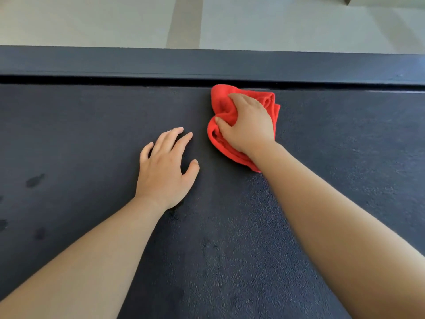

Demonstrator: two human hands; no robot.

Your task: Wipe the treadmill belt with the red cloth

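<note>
Unmarked treadmill belt point(92, 134) under red cloth point(220, 104)

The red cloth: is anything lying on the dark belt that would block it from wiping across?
Nothing visible blocks the crumpled red cloth, gripped by the right hand. Only the person's left hand rests flat on the dark textured treadmill belt, just left of it, so a leftward sweep would meet it.

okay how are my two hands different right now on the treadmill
The right hand is bunched on the red cloth, gripping it; the left hand holds nothing. The left hand lies with fingers spread; the right hand's are curled. The right hand reaches farther, near the side rail. Both rest on the belt.
</note>
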